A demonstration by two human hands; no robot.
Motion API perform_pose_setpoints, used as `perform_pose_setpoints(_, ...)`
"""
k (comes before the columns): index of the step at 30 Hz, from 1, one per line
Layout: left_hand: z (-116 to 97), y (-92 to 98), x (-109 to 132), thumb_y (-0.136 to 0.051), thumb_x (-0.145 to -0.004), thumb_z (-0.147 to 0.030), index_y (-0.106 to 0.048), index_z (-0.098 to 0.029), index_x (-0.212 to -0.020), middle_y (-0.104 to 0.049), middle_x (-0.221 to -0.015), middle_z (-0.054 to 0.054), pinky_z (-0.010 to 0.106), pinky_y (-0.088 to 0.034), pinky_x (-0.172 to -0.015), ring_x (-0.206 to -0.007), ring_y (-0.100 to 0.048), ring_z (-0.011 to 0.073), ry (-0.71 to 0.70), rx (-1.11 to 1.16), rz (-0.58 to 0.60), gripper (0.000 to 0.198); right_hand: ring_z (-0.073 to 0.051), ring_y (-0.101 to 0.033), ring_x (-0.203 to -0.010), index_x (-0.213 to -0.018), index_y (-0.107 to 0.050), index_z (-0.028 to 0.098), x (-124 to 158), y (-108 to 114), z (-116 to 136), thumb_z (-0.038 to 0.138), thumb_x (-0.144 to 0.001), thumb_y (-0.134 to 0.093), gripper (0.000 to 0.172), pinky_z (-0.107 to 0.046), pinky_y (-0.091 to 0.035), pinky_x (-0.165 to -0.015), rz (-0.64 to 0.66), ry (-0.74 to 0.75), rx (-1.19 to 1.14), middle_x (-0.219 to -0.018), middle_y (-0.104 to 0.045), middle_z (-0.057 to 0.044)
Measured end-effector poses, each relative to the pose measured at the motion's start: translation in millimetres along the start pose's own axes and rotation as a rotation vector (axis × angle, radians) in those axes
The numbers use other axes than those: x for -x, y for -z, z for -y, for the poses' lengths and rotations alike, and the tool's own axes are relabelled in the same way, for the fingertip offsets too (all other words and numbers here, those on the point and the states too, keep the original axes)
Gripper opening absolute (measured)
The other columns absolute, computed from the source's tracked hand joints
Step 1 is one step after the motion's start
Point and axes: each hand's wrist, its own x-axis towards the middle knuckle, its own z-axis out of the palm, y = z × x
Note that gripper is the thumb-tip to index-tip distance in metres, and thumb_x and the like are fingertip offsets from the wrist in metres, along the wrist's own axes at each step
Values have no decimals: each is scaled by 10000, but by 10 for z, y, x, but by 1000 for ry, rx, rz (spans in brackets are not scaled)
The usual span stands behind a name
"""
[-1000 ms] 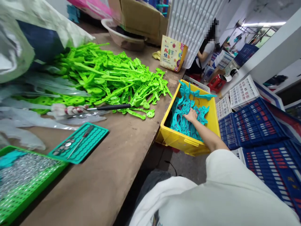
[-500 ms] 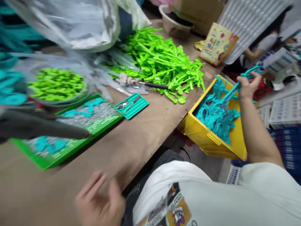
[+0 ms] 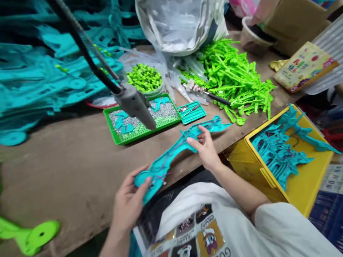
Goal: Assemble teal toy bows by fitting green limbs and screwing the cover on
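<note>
Both my hands hold one long teal plastic part (image 3: 177, 150) with thin wires running along it, over the near edge of the brown table (image 3: 66, 164). My left hand (image 3: 131, 203) grips its round lower end. My right hand (image 3: 205, 146) pinches its middle, fingers closed on it. A yellow bin (image 3: 302, 185) full of the same teal parts stands to my right, below the table edge.
A grey power screwdriver (image 3: 135, 105) hangs on a black cable above a green tray of screws (image 3: 142, 121). A small teal tray (image 3: 191, 112), a pile of green parts (image 3: 230, 75), a bowl of green pieces (image 3: 144, 76) and a plastic bag (image 3: 182, 25) lie behind. Teal parts (image 3: 40, 78) are stacked left.
My right hand lifted a teal part out of the yellow bin and brought it over the table edge. My left hand came up and took its round end. My view swung left.
</note>
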Motion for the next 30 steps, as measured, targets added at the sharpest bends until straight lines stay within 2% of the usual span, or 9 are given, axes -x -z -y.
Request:
perform_pose_setpoints(3,94,589,-106,-808,-725,-630,-674,-263,-1309,-767,-1021,32,350,-643,-709,-773,-700,208,61,-134,14,703,-233,-614,-1132,-1543,-379,293,144,-234,16,485,-752,-837,933,-408,-571,-983,114,-280,-192,-1328,-540,-123)
perform_pose_setpoints(5,123,867,-148,-757,-773,-640,-677,-337,-1286,-760,-1121,-12,419,-647,-826,-868,-706,223,43,-266,8,601,-214,-642,-1061,-1512,-432,289,197,-268,52,440,-710,-872,928,-394,-574,-956,312,-336,-215,-1259,-587,-97)
perform_pose_setpoints(9,115,1077,-177,-650,-844,-667,-666,-340,-1240,-716,-1233,30,552,-554,-1030,-1094,-671,307,-196,-595,-96,514,-190,-694,-923,-1242,-683,247,92,103,169,417,-840,-754,442,-372,-564,-897,591,-171,-40,-1039,-723,-45)
perform_pose_setpoints(12,2,803,-212,-583,-922,-598,-657,-280,-1222,-690,-1232,94,573,-494,-1080,-1156,-638,335,-437,-741,-205,443,-205,-721,-940,-1127,-730,251,-224,568,231,328,-911,-651,243,-378,-566,-876,410,44,178,-1052,-773,-41)
perform_pose_setpoints(15,-206,189,-318,-557,-988,-431,-654,-234,-1156,-691,-1217,110,516,-501,-1043,-1145,-638,306,-680,-725,-170,277,-219,-730,-991,-1064,-732,218,-623,869,194,195,-889,-582,232,-375,-565,-882,169,193,383,-1080,-778,-61)
perform_pose_setpoints(18,-419,-450,-486,-559,-1003,-319,-629,-219,-1166,-658,-1300,126,484,-482,-1044,-1258,-588,304,-826,-768,-43,204,-201,-735,-938,-1039,-724,201,-918,929,114,117,-858,-533,276,-346,-560,-864,205,248,511,-1051,-783,-57)
perform_pose_setpoints(20,-516,-737,-602,-561,-1003,-298,-617,-211,-1149,-641,-1330,132,482,-471,-1037,-1304,-556,318,-848,-824,-17,179,-194,-727,-927,-1030,-716,196,-1018,903,95,88,-838,-524,292,-330,-551,-856,264,283,592,-1040,-780,-55)
perform_pose_setpoints(26,-512,-957,-827,-579,-985,-323,-586,-205,-1169,-646,-1277,145,482,-466,-961,-1201,-590,341,-786,-930,19,219,-202,-667,-889,-1065,-668,197,-949,802,117,138,-801,-613,276,-305,-508,-794,502,362,788,-1007,-729,-59)
perform_pose_setpoints(30,-406,-973,-868,-574,-989,-349,-547,-194,-1254,-655,-1240,140,466,-447,-975,-1152,-607,329,-778,-871,0,308,-243,-615,-920,-999,-646,191,-817,672,43,146,-773,-608,234,-349,-496,-814,411,401,911,-1005,-666,-93)
